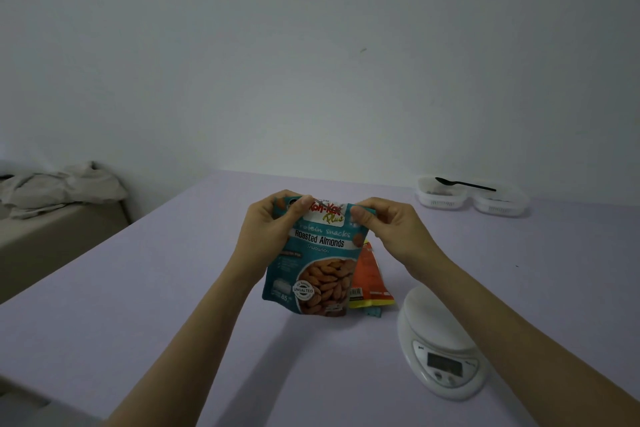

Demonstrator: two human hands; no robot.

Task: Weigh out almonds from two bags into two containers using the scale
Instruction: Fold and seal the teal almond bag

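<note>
A teal bag of roasted almonds (313,263) is held upright above the lilac table (173,288). My left hand (268,224) pinches its top left corner and my right hand (388,229) pinches its top right corner. Behind it an orange and yellow bag (372,279) lies flat on the table. A white digital scale (441,343) sits near the front right, its platform bare. Two white containers (441,199) (500,204) stand side by side at the far right, with a black spoon (464,184) laid across them.
A small teal scrap (374,313) lies by the orange bag's lower edge. Left of the table is a bed (45,225) with crumpled pale cloth (59,185). A plain wall rises behind the table.
</note>
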